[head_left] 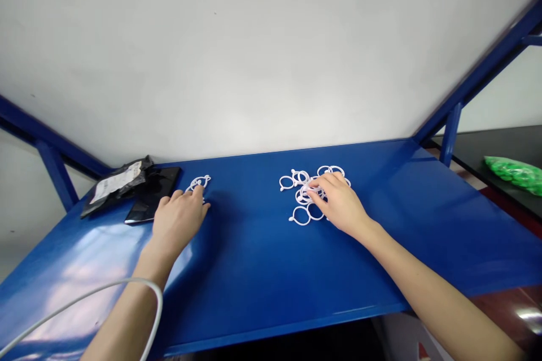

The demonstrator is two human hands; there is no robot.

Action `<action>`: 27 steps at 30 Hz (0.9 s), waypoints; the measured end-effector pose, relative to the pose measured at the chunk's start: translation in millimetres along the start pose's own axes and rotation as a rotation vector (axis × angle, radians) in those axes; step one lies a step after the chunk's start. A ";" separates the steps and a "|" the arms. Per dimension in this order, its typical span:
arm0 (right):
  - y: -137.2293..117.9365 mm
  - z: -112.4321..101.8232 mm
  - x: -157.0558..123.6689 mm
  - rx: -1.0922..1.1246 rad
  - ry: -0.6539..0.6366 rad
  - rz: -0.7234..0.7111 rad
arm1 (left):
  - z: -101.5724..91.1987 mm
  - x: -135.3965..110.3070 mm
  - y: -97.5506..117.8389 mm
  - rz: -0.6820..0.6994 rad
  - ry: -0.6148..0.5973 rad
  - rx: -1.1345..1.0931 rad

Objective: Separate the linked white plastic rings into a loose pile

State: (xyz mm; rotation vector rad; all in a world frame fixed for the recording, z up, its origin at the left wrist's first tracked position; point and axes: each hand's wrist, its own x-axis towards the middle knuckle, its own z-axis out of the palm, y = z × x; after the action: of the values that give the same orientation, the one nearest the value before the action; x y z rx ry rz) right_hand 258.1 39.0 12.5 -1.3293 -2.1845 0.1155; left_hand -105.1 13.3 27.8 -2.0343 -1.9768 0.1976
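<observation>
Several white plastic curtain rings (301, 216), each with a small knob or eyelet, lie in a loose, overlapping pile on the blue table (254, 271). Over this pile is my right hand (341, 202), thumb and fingertips closed on one of its rings and hiding part of the heap. Further left, a smaller group of similar white rings (202, 181) lies just beyond the fingertips of my left hand (180, 219). That hand is palm down, thumb apart from the fingers, with nothing visible in its grasp; it covers part of the small group.
A black plastic parcel (121, 185) with a white label overlaps a dark flat device (163, 186) at the back left. A white cable (97, 289) arches over my left forearm. Blue frame bars (451, 132) flank the table; a green bag (514, 174) lies far right.
</observation>
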 end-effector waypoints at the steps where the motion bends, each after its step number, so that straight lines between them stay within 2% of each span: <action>1: -0.2 0.5 -0.3 0.006 -0.010 0.003 | 1.6 0.4 -1.1 0.016 -0.009 -0.004; 4: -3.2 1.5 -1.3 0.032 -0.012 -0.015 | 5.3 2.8 0.0 0.050 0.031 -0.035; 8: -8.4 1.1 -2.1 0.035 0.053 -0.071 | 3.1 4.4 12.5 0.205 0.216 -0.178; 12: -20.3 0.9 -5.4 0.061 0.083 -0.148 | -7.3 -6.3 41.6 0.421 0.413 -0.514; 14: -29.8 1.6 -8.6 0.114 0.064 -0.204 | -13.2 -16.4 59.3 0.497 0.437 -0.664; 17: -44.5 4.0 -14.5 0.265 -0.015 -0.331 | -20.0 -31.1 82.0 0.623 0.365 -0.845; 20: -53.6 7.2 -20.0 0.402 -0.086 -0.411 | -23.5 -39.5 93.8 0.672 0.300 -1.008; 23: -56.3 8.6 -23.2 0.458 -0.075 -0.393 | -26.3 -41.5 94.1 0.649 0.221 -1.106; 27: -56.6 6.9 -23.7 0.492 -0.139 -0.341 | -31.3 -41.4 86.7 0.606 -0.043 -1.195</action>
State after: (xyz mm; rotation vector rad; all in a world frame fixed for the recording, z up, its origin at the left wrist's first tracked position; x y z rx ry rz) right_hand 218.0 -7.8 16.8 -0.6865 -2.2633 0.5844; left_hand -14.9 -32.3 26.6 -3.2816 -1.5105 -1.0734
